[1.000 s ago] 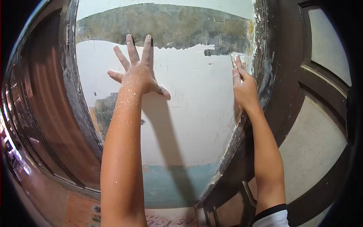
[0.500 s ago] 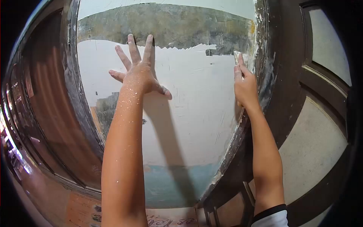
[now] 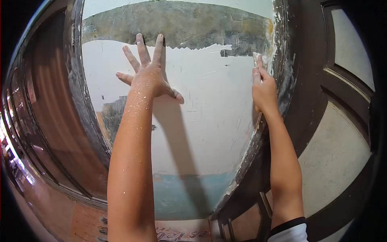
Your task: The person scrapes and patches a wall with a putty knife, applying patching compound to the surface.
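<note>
My left hand (image 3: 147,78) lies spread against the white-coated wall panel (image 3: 205,109), its fingertips at the jagged edge of a bare grey-green band (image 3: 177,24). White flakes dot the back of that wrist and forearm. At the panel's right edge, my right hand (image 3: 265,90) is closed on a scraper (image 3: 257,59). Only its pale, whitish blade end shows above the fingers; the handle is hidden in my grip. The blade rests on or very near the wall, beside the worn dark frame (image 3: 285,60).
A dark door with pale panels (image 3: 344,161) stands on the right. To the left is a brown curtain (image 3: 52,109) behind a dark framed pane. Lower down, the panel has a blue-green strip (image 3: 181,197) and another bare grey patch (image 3: 115,115).
My right hand and the scraper have shifted slightly right along the wall, towards the frame. The left hand stays pressed in place. The view has tilted a little.
</note>
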The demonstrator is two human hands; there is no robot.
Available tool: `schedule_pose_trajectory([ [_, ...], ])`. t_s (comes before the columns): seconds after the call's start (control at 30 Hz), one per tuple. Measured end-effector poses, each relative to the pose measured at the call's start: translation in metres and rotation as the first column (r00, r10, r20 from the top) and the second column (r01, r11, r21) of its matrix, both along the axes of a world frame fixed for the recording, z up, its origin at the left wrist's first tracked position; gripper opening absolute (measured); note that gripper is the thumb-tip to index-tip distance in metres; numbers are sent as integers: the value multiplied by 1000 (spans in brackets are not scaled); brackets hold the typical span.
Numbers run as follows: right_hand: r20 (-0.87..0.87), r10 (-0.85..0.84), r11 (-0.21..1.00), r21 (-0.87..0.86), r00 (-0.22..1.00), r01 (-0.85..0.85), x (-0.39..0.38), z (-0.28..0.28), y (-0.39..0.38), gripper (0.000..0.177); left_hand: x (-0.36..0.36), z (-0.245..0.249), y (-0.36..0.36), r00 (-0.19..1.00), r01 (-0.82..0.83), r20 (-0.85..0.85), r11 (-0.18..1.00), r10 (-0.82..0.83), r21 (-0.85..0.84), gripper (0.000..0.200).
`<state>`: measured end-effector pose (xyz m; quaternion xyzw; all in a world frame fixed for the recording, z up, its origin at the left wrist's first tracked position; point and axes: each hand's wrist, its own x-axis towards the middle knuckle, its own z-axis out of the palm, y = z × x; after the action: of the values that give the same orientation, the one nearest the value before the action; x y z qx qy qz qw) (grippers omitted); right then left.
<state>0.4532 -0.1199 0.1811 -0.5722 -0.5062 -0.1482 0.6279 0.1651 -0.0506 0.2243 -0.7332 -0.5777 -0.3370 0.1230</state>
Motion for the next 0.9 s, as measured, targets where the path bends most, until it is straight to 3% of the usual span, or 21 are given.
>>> schedule_pose_trajectory([
  [0.03,142,-50,996,78,989,39,2,-6,-1,36,0,0,0,1000,-4,3,1000,4,-8,178],
  [0.07,144,-55,995,85,988,43,5,-9,-1,36,0,3,-1,1000,-9,7,1000,9,-10,179],
  [0.13,123,-89,994,-45,988,95,10,-7,-1,41,-1,3,-2,1000,-8,8,1000,8,3,180],
  [0.17,81,-5,1000,3,997,4,10,-6,1,40,-1,4,-2,1000,-11,10,1000,11,7,180],
  [0.27,16,-6,1000,-6,1000,6,-3,-8,-7,41,0,-2,10,999,21,22,997,-22,70,189],
  [0.33,97,4,996,88,995,-12,1,-14,-3,42,0,-1,9,1000,5,7,999,-5,53,189],
  [0.47,93,-26,999,-23,995,28,4,-15,-5,40,-2,-2,12,1000,20,12,998,-21,55,189],
  [0.53,119,3,1000,24,993,-6,-1,-10,-6,41,-2,-2,11,1000,23,10,998,-23,55,188],
  [0.57,43,7,1000,-25,999,-6,-5,-8,-12,40,-1,-3,10,1000,21,6,998,-21,52,188],
  [0.67,42,-31,998,-53,999,33,7,-12,-2,38,1,-4,12,1000,25,1,998,-25,61,188],
  [0.7,95,-22,996,90,995,13,6,-15,4,37,1,-4,11,1000,26,7,997,-27,71,188],
  [0.9,15,-3,1000,-12,1000,3,-6,-4,-8,38,-2,-3,13,1000,24,5,996,-24,81,187],
])
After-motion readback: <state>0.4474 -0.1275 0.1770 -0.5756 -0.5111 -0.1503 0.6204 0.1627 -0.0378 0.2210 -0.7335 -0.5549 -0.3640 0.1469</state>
